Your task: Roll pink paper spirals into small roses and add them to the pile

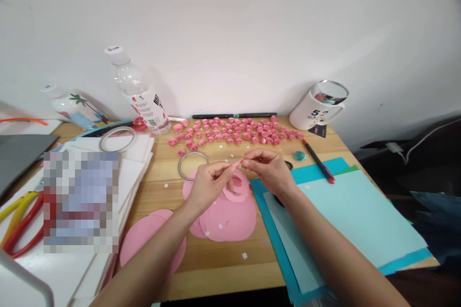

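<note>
two hands pinching a pink paper strip over a craft table

in the head view we see our left hand (207, 184) and right hand (268, 170) meet above the middle of the wooden table (216, 261), each with thumb and forefinger closed tight on one end of a thin, soft-looking pink strip (236, 164), the other fingers curled loosely; the strip spans the small gap between the two sets of fingertips, held up off the table. right below it lie flat, matte pink discs (230, 220), overlapping, with tiny white squares on them. far of the hands a scatter of small rolled pink rosettes (234, 132) covers the wood, and a clear tape ring (192, 165) lies just left of them. smooth blue sheets (353, 216) are stacked to the right, with a glossy white mug (317, 108) at the far right.
</note>
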`<state>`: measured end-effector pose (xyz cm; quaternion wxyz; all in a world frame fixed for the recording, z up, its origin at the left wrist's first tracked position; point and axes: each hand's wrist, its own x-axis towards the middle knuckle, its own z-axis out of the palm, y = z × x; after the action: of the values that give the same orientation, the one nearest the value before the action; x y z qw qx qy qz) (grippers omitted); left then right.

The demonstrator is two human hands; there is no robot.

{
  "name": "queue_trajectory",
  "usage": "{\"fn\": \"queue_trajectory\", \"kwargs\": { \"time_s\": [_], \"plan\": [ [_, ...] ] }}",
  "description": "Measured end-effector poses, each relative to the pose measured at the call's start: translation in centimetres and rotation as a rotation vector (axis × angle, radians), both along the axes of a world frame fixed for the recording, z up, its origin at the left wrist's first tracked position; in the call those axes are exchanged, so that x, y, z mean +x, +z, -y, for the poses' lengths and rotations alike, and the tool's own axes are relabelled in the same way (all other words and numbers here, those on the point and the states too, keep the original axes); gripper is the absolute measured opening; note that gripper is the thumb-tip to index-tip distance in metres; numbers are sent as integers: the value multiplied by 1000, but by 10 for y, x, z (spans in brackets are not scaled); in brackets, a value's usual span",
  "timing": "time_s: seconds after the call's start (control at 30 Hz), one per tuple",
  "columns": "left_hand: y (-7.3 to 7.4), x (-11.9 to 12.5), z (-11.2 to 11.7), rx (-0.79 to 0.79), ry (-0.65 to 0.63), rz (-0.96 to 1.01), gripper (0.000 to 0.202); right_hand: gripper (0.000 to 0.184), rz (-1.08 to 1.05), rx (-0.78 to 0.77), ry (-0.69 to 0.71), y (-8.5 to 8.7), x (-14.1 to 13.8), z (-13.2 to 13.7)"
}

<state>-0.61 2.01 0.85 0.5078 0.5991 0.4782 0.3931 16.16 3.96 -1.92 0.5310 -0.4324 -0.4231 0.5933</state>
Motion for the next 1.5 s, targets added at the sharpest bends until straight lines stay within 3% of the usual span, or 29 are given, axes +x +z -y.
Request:
{"fn": "queue_trajectory", "kwargs": {
  "time_s": [0.3,0.53,0.97,1.23,1.5],
  "plan": [
    [-4,-3,-2,-23,-12,5,28,16,-13,-43,39,0,2,-2],
    [-4,-2,-3,4,12,19,29,17,-26,-14,-24,2,3,-2],
    [1,-1,1,-169,-38,56,34,15,-12,-1,-17,4,3,-1],
    [3,-2,2,-142,24,44,30,22,13,-16,8,-2,4,-3],
    [3,-1,2,-144,-6,21,28,19,-13,-25,-40,-1,4,-4]
  ]
}}
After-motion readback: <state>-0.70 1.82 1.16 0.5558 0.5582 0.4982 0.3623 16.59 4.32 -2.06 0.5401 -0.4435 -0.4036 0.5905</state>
